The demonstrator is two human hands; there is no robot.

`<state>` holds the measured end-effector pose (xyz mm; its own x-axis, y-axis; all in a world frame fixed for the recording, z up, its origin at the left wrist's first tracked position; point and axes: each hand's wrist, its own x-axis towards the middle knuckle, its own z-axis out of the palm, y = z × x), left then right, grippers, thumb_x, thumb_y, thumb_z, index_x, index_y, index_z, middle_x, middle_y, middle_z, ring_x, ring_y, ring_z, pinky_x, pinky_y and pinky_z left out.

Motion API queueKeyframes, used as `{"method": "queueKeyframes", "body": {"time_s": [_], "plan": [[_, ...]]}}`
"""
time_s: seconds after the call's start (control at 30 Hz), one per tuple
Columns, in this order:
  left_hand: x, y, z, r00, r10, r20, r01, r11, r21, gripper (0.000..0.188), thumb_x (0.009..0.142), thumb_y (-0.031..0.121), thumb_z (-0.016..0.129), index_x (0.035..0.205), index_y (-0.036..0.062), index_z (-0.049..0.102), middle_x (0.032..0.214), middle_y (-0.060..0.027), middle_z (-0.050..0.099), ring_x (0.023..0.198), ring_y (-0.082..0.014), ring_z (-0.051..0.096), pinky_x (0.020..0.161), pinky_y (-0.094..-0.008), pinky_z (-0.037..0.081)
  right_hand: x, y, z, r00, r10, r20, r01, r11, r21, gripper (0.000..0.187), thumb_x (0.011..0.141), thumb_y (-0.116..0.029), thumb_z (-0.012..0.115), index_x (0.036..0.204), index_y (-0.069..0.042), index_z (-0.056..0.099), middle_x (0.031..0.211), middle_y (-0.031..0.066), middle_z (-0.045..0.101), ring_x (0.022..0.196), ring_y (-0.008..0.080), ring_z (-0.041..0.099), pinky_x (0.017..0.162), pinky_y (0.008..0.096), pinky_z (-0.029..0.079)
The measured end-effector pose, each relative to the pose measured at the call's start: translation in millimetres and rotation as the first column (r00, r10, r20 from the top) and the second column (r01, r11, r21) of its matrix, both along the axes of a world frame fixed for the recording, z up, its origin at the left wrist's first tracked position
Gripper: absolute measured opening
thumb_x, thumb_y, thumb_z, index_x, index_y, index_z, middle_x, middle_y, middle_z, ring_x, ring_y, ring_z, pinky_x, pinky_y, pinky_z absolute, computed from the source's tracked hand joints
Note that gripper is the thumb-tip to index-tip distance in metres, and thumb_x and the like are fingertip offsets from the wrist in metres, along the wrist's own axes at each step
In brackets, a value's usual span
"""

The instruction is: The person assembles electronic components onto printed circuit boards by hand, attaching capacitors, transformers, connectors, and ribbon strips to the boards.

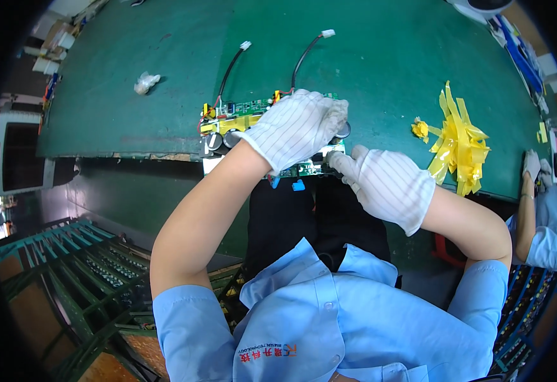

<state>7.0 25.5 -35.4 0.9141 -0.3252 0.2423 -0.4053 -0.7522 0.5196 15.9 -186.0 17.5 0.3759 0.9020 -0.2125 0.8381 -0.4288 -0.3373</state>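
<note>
A green circuit board (pixel 232 123) lies at the near edge of the green table, with yellow-wrapped parts and dark round capacitors on it. My left hand (pixel 301 127), in a white striped glove, lies across its right half with bent fingers gripping it. At the board's near right corner is my gloved right hand (pixel 387 181), its fingers curled and tips against the board. Whatever those fingertips pinch is hidden. Two dark cables, one with a white plug (pixel 245 46) and the other with a white connector (pixel 328 34), stretch from the board toward the far side.
A pile of yellow tape strips (pixel 460 143) lies right of my hands, with a crumpled yellow piece (pixel 420 130) beside it. A crumpled clear wad (pixel 146 83) is at left. Another person's gloved hand (pixel 531 164) shows at far right. Green racks (pixel 94 274) stand lower left.
</note>
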Motion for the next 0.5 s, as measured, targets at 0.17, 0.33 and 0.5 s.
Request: {"method": "queueKeyframes", "body": {"time_s": [0.17, 0.33, 0.5], "plan": [[1, 3, -13, 0.971, -0.053, 0.232, 0.023, 0.992, 0.128, 0.033, 0.103, 0.031, 0.04, 0.099, 0.006, 0.061, 0.09, -0.0169, 0.067, 0.083, -0.036, 0.065, 0.075, -0.047, 0.054, -10, 16, -5, 0.995, -0.029, 0.099, 0.036, 0.998, -0.061, 0.033, 0.084, -0.005, 0.054, 0.118, -0.004, 0.056, 0.089, 0.023, 0.058, 0.073, 0.039, 0.065, 0.06, 0.0486, 0.052], [2, 6, -16, 0.95, -0.127, 0.286, 0.074, 0.979, 0.19, 0.024, 0.101, 0.024, 0.048, 0.114, 0.0059, 0.054, 0.09, -0.015, 0.066, 0.08, -0.0322, 0.066, 0.066, -0.0445, 0.055, -12, 23, 0, 0.993, -0.037, 0.111, 0.052, 0.989, -0.142, 0.032, 0.083, -0.004, 0.055, 0.115, -0.003, 0.055, 0.091, 0.0244, 0.059, 0.075, 0.0397, 0.065, 0.062, 0.0491, 0.053], [1, 7, -5, 0.985, -0.093, 0.147, 0.075, 0.989, 0.125, 0.027, 0.104, 0.024, 0.04, 0.116, 0.0039, 0.053, 0.085, -0.0187, 0.066, 0.078, -0.0355, 0.067, 0.069, -0.0472, 0.056, -15, 25, 5, 0.992, -0.055, 0.112, 0.077, 0.976, -0.203, 0.029, 0.086, -0.006, 0.055, 0.115, -0.003, 0.055, 0.09, 0.0239, 0.059, 0.077, 0.0393, 0.065, 0.064, 0.0485, 0.052]]}}
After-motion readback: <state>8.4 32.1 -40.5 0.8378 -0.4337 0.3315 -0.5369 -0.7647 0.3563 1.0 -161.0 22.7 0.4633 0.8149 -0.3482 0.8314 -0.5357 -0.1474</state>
